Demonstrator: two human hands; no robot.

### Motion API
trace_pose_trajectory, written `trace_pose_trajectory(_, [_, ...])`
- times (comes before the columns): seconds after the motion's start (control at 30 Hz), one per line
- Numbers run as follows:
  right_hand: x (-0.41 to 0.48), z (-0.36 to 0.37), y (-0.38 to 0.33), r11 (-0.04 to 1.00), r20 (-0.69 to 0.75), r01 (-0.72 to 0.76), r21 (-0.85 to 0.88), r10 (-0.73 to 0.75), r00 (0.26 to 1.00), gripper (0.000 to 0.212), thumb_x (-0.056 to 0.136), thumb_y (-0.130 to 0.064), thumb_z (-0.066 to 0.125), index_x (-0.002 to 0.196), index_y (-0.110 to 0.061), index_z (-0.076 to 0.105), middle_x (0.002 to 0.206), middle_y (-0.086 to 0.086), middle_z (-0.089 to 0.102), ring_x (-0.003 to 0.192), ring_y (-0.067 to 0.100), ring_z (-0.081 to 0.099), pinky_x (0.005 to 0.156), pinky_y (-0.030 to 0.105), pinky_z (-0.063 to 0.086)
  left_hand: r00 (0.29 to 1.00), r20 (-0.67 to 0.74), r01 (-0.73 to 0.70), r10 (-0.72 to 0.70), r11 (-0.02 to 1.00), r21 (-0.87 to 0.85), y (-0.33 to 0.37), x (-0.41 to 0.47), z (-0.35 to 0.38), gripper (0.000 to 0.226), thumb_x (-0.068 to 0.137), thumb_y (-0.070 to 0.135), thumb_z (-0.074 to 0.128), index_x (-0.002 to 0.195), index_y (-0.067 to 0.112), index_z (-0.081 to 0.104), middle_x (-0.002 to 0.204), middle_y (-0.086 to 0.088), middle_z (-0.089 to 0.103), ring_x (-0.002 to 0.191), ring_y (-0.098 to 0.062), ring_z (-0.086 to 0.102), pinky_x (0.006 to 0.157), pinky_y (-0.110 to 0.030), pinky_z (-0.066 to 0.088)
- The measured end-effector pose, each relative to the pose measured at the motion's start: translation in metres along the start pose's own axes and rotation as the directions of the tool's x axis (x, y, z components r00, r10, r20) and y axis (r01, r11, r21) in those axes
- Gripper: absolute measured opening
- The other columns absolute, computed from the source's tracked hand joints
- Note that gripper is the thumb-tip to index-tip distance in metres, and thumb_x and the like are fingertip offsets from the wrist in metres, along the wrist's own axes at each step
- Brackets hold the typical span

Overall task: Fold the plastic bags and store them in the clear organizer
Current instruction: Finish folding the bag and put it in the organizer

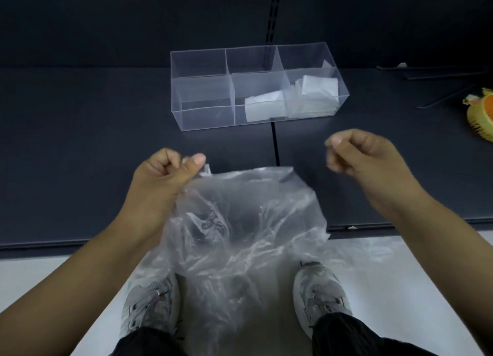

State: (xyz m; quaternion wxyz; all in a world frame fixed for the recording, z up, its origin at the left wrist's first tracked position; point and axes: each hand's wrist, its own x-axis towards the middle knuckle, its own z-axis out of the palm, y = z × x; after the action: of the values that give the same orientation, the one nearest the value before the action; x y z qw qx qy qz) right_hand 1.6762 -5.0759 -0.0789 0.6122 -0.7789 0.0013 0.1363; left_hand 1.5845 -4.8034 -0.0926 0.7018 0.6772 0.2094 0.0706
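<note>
Because the plastic bag (240,217) hanging between the hands is light, limp and slippery, its top corners suit pinching. The clear organizer (202,115) sits beyond both. Left hand (162,174) pinches one corner; right hand (368,155) curls, seemingly empty, though blurred.

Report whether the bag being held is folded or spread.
Spread: the plastic bag hangs loose and crumpled from the left hand, with no neat folds.

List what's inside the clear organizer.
The clear organizer holds folded plastic bags in the near middle compartment and a bigger stack in the near right one. Layers overlap, so the stack's count is hidden.
</note>
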Motion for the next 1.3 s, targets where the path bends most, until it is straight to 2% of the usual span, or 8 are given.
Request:
trace_pose_trajectory(0.1, [-0.004, 0.019, 0.002, 0.935, 0.228, -0.346, -0.084, 0.356, 0.906, 0.072, 0.062, -0.075, 0.05, 0.109, -0.021, 0.063, 0.102, -0.004, 0.072, 0.095, 0.009, 0.068, 0.081, 0.024, 0.052, 1.0, 0.0, 0.011, -0.011, 1.0, -0.005, -0.012, -0.008, 0.001, 0.023, 0.074, 0.028, 0.07, 0.077, 0.017, 0.05, 0.085, -0.014, 0.057, 0.064, -0.007, 0.058, 0.058, -0.013, 0.048])
trace_pose_trajectory(0.3, [-0.028, 0.051, 0.016, 0.802, 0.393, -0.596, 0.046, 0.534, 0.749, 0.031, 0.076, -0.025, 0.075, 0.1, -0.005, 0.071, 0.092, 0.011, 0.074, 0.077, 0.021, 0.071, 0.069, 0.03, 0.058, 0.999, 0.045, 0.014, -0.015, 0.999, 0.029, -0.018, -0.017, 0.001, 0.031, 0.073, 0.032, 0.07, 0.102, 0.025, 0.062, 0.081, -0.013, 0.051, 0.071, -0.02, 0.051, 0.062, -0.015, 0.049])
trace_pose_trajectory(0.47, [-0.008, 0.038, 0.017, 0.97, 0.001, -0.19, 0.154, 0.192, 0.981, 0.02, 0.091, -0.02, 0.063, 0.086, -0.001, 0.064, 0.08, 0.017, 0.056, 0.074, 0.027, 0.05, 0.07, 0.038, 0.044, 0.991, -0.003, 0.129, -0.13, 0.977, 0.169, -0.021, -0.018, -0.009, 0.004, 0.084, 0.025, 0.07, 0.088, 0.028, 0.072, 0.083, -0.016, 0.068, 0.064, -0.017, 0.06, 0.052, -0.026, 0.05])
trace_pose_trajectory(0.73, [0.011, 0.023, 0.001, 0.998, 0.013, 0.057, -0.014, -0.057, 0.998, 0.016, 0.089, -0.023, 0.066, 0.075, -0.016, 0.062, 0.059, 0.005, 0.062, 0.064, 0.026, 0.043, 0.06, 0.038, 0.035, 0.956, -0.266, 0.218, -0.124, 0.908, 0.358, -0.023, 0.005, -0.041, 0.016, 0.087, 0.013, 0.068, 0.079, 0.027, 0.064, 0.078, 0.001, 0.062, 0.067, -0.008, 0.056, 0.055, -0.019, 0.046])
trace_pose_trajectory(0.87, [0.014, 0.032, -0.018, 0.991, 0.281, 0.136, -0.003, -0.13, 0.951, 0.014, 0.086, -0.025, 0.068, 0.078, -0.015, 0.064, 0.063, 0.029, 0.051, 0.063, 0.026, 0.041, 0.059, 0.037, 0.034, 0.988, 0.107, 0.066, -0.114, 0.926, 0.371, 0.007, 0.019, -0.013, 0.026, 0.077, 0.054, 0.063, 0.098, 0.039, 0.065, 0.106, 0.015, 0.067, 0.099, -0.002, 0.063, 0.087, -0.021, 0.047])
trace_pose_trajectory(1.0, [0.019, 0.054, -0.032, 0.982, 0.446, 0.187, -0.008, -0.163, 0.88, 0.016, 0.083, -0.03, 0.066, 0.081, -0.014, 0.065, 0.055, 0.01, 0.053, 0.05, 0.016, 0.04, 0.052, 0.021, 0.037, 0.794, 0.54, 0.11, -0.278, 0.94, 0.322, 0.031, 0.028, 0.037, 0.051, 0.074, 0.06, 0.06, 0.107, 0.022, 0.072, 0.107, 0.004, 0.073, 0.103, -0.013, 0.067, 0.093, -0.031, 0.052])
trace_pose_trajectory(1.1, [0.027, 0.047, -0.028, 0.985, 0.454, 0.156, -0.079, -0.104, 0.885, 0.037, 0.077, -0.042, 0.067, 0.085, -0.007, 0.065, 0.073, 0.037, 0.055, 0.067, 0.025, 0.048, 0.066, 0.034, 0.039, 0.888, 0.378, 0.201, -0.262, 0.96, 0.194, 0.027, 0.036, 0.04, 0.037, 0.079, 0.045, 0.069, 0.095, 0.012, 0.075, 0.09, -0.006, 0.075, 0.083, -0.021, 0.073, 0.073, -0.029, 0.058])
trace_pose_trajectory(1.3, [0.049, -0.007, 0.005, 0.953, 0.303, 0.023, -0.301, 0.073, 0.95, 0.014, 0.082, -0.025, 0.073, 0.081, -0.012, 0.069, 0.061, -0.004, 0.067, 0.052, 0.001, 0.055, 0.051, 0.012, 0.042, 0.97, -0.126, 0.232, -0.207, 0.944, 0.233, -0.009, 0.055, -0.013, 0.03, 0.092, 0.033, 0.061, 0.068, 0.018, 0.069, 0.057, 0.008, 0.068, 0.057, -0.007, 0.063, 0.074, -0.03, 0.051])
